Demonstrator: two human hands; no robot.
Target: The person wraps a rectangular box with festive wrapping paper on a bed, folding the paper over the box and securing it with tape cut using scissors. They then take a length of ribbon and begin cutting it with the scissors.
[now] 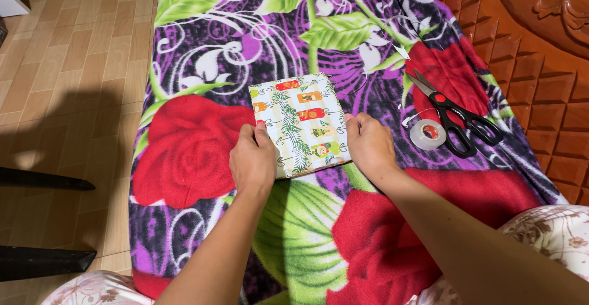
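On the blanket, centre: a flat wrapped parcel [300, 125] in pale paper printed with small festive figures and green sprigs lies flat, slightly skewed to the blanket's edges.
Left hand: your left hand [252, 160] rests palm down at the parcel's near-left corner, fingers curled loosely over the paper edge, pressing rather than clasping.
Right hand: your right hand [368, 142] sits against the parcel's right side, fingers bent, fingertips touching the edge; nothing is enclosed in it.
Carrier: a fleece blanket [202, 47] with red roses, green leaves and a purple ground covers the surface; its left edge borders a wood-look floor [73, 66].
Toward the right edge: black-handled scissors [457, 118] with a red pivot lie blades closed, pointing to the far side.
Just beside the scissors: a roll of clear tape [427, 134] lies flat, touching or nearly touching the handles; you cannot tell which.
Far-right corner: a carved wooden panel [540, 41] borders the blanket.
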